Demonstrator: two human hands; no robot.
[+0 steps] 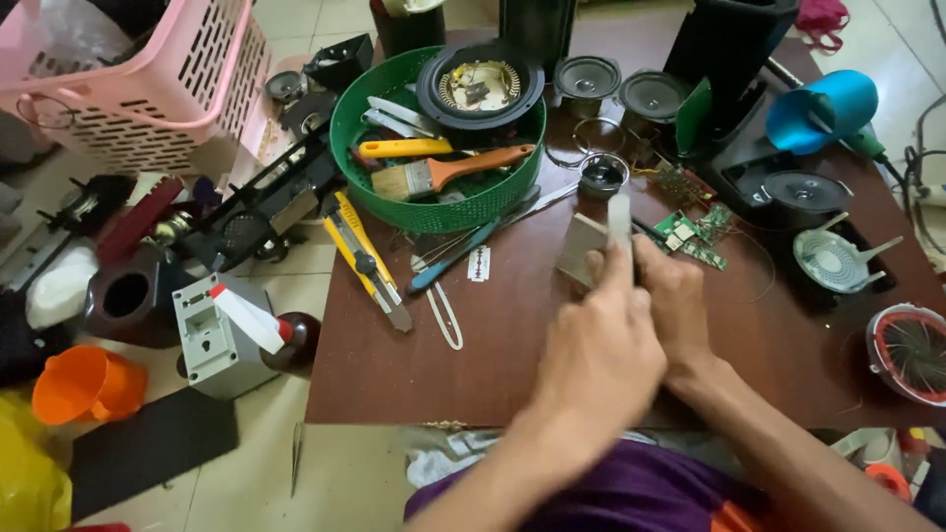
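I'm watching both hands working close together over the dark red worktop (414, 374): my left hand (601, 360) and right hand (675, 296) are pinching a small flat grey metal piece (591, 241). A loose razor blade (479, 263) is lying near; a slipping grip risks cut fingers

The left hand (598, 360) is motion-blurred and hides the right hand's (678, 300) fingers; their grip perhaps unreadable.
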